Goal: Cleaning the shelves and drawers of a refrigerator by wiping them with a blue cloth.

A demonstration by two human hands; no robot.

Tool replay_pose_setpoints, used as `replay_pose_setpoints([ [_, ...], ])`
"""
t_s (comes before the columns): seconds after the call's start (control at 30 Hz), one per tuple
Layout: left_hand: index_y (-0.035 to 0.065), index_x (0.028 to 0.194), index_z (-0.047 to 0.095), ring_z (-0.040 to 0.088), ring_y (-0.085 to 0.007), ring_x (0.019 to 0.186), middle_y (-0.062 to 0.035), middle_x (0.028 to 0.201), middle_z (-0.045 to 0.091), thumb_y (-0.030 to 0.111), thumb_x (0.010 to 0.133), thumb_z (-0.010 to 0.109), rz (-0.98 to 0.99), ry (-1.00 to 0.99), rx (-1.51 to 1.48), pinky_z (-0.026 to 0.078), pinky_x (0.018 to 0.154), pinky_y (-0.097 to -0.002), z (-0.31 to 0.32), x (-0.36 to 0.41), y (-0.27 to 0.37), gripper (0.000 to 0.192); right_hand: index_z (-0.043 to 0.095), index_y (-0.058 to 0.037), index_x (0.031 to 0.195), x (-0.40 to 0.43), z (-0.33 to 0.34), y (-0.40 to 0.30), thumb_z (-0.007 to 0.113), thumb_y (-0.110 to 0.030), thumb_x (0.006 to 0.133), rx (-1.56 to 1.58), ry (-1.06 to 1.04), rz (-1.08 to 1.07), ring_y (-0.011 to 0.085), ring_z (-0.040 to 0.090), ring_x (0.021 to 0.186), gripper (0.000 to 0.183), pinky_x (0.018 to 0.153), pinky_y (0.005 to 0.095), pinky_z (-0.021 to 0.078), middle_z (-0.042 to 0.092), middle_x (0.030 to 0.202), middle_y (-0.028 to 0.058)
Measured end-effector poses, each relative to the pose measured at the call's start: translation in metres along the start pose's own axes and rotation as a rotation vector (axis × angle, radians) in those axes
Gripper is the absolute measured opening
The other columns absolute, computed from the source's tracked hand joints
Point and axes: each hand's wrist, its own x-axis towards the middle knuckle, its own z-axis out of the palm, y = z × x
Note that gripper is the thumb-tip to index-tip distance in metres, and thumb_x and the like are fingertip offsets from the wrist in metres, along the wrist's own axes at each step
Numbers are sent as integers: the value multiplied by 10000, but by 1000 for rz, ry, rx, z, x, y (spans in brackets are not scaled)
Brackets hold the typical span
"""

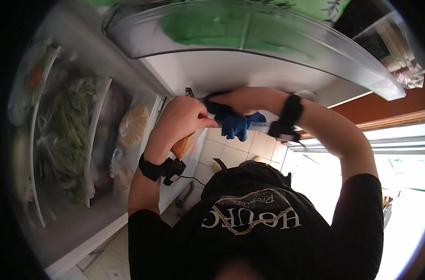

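Observation:
My right hand [238,101] is on a dark blue cloth [236,126], its fingers partly hidden in the folds, at a lower shelf of an open refrigerator door. Part of the cloth hangs over the shelf's clear rim [258,124]. To the left, my left hand [186,113] is bent over the end of the same shelf, with the thumb pointing towards the cloth. Its other fingers are mostly hidden. Below that hand an orange-brown object [182,146], perhaps a packet, shows; whether the hand holds it is unclear. Both wrists wear black straps with small devices.
Above my hands juts a clear door bin [268,57] with green packages. On the left, refrigerator shelves [98,140] hold bagged leafy greens [72,140] and a pale bundle in plastic [134,125]. A round clear container [306,95] stands behind my right forearm. Tiled floor [230,154] lies below.

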Motion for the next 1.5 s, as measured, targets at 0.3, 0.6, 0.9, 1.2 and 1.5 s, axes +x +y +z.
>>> replay_pose_setpoints([
  [0.3,31,746,710,617,-327,676,-158,679,634,406,678,768,-26,46,-30,483,639,-389,4,-6,-3,385,338,-229,1446,-27,18,22,490,-55,882,-150,111,-129,340,620,1031,609,860,398,483,583,1237,176],
  [0.6,39,776,720,626,-334,727,-154,766,663,337,687,767,-102,-10,5,489,680,-370,-2,-7,2,314,408,-212,1402,-3,15,8,472,-68,851,1,197,-138,251,645,744,573,623,379,500,623,836,134],
  [0.9,24,725,702,613,-326,667,-155,689,634,390,694,766,-62,18,-16,475,638,-388,3,-5,-1,373,584,-84,1203,-47,16,26,611,-43,759,-275,99,12,343,599,983,446,862,428,476,624,1147,120],
  [1.2,29,755,709,618,-324,681,-150,704,643,391,680,775,-58,45,-16,482,655,-376,3,-7,-1,376,579,-67,1212,5,24,14,707,-64,711,-168,339,-393,351,534,1104,517,974,403,427,469,1372,139],
  [1.5,31,750,712,624,-318,679,-153,697,644,405,669,783,-73,36,23,488,644,-375,4,-6,0,389,586,-48,1191,-18,14,25,666,-33,728,-90,46,-152,349,536,1084,470,942,420,439,547,1237,116],
])
